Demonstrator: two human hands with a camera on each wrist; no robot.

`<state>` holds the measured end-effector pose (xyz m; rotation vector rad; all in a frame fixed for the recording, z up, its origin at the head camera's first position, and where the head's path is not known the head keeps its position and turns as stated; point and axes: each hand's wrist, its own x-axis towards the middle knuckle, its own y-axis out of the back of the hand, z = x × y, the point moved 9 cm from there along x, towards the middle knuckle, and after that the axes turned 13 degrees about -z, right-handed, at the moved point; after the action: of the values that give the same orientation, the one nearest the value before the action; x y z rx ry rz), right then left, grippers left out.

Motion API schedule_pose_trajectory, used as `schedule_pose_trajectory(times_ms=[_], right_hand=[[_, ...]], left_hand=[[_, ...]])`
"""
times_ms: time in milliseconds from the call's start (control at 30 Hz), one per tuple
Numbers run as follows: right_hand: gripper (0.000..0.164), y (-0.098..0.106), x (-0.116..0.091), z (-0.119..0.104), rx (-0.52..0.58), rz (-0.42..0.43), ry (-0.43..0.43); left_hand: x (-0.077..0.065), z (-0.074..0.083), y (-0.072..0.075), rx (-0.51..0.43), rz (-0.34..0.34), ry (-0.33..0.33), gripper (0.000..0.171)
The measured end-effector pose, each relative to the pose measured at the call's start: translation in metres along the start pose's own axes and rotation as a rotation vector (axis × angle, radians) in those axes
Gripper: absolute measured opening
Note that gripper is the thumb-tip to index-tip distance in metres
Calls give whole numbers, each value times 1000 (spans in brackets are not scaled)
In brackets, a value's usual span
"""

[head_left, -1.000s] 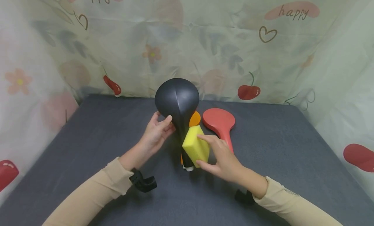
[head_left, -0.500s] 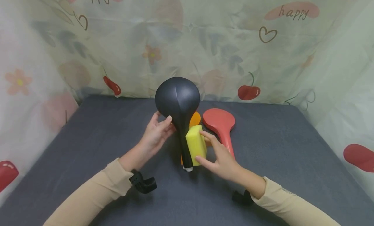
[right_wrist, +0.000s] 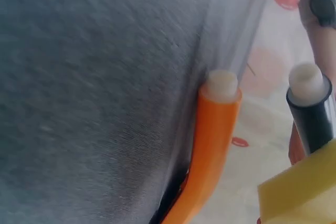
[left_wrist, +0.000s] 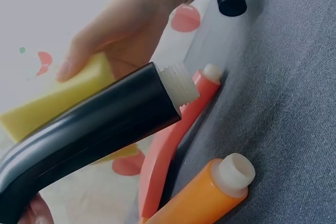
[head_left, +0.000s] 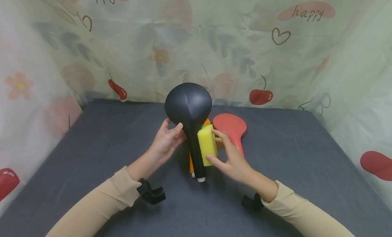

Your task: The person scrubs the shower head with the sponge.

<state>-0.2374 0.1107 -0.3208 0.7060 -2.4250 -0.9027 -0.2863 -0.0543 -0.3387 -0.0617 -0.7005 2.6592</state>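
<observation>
My left hand (head_left: 163, 143) grips a black shower head (head_left: 188, 102) at its neck, with the round head tilted up and the handle pointing toward me. A white threaded end shows at the handle's tip in the left wrist view. With thumb and fingers, my right hand (head_left: 235, 162) pinches a yellow sponge (head_left: 207, 145), its flat side along the right of the black handle (left_wrist: 110, 114). Under the black one, mostly covered in the head view, lies an orange shower head (right_wrist: 212, 140). A red shower head (head_left: 229, 124) rests just right of the sponge, its handle partly behind my right hand.
A dark grey cloth (head_left: 294, 145) covers the table. Behind it hangs a patterned curtain (head_left: 199, 43), and similar fabric closes off both sides. Black wrist mounts (head_left: 151, 192) jut out below both wrists.
The sponge has turned more upright and slid up along the black handle, my right hand moving with it. The black shower head has shifted slightly right in my left hand.
</observation>
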Motion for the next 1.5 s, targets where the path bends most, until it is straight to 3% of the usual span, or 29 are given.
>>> schedule_pose_trajectory(times_ms=[200, 467, 633, 900, 1133, 1500], right_hand=[[69, 0, 3, 5, 39, 18, -31], [67, -18, -4, 12, 110, -134, -79], [66, -26, -10, 18, 96, -215, -102], [62, -31, -13, 29, 142, -276, -167], [57, -33, -12, 34, 219, -280, -192], [65, -20, -14, 11, 173, -142, -59]], left_hand=[[-1, -1, 0, -9, 12, 0, 51], [-3, 9, 7, -17, 59, -30, 47], [-3, 17, 10, -43, 96, -67, 37], [-5, 23, 10, -65, 121, -101, 33], [-6, 29, 9, -70, 112, -137, 39], [-7, 32, 17, -100, 166, -161, 37]])
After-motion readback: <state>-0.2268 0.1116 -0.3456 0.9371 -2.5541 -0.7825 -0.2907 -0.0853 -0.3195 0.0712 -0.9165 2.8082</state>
